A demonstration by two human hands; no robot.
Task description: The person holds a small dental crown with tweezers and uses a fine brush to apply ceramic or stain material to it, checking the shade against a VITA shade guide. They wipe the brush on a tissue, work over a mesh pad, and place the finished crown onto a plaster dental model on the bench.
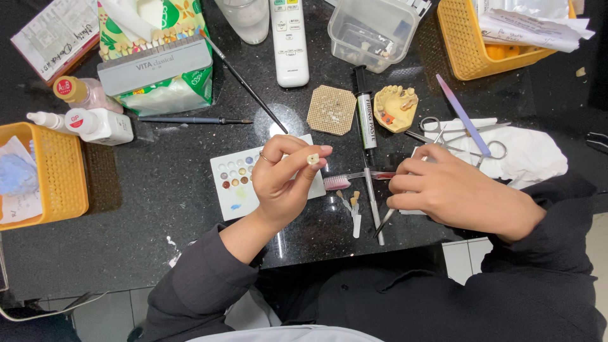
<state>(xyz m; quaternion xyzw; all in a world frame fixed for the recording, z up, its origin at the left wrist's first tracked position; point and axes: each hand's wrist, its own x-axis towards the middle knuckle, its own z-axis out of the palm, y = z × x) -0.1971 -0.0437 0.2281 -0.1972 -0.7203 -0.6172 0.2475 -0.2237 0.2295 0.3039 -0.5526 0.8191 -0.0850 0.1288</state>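
Black stone desk [158, 190], crowded. Near its front edge lies the white mixing palette [231, 183]; colour wells filled, one blue smear, so stain looks already laid out. Left hand [285, 180] raised above the palette, thumb and fingers pinching a small tooth crown [313, 159]. Right hand [443, 193] curled down on the desk beside the pink-bristled brush [345, 180]; grip hidden. Crown shows no applied colour: staining apparently pending.
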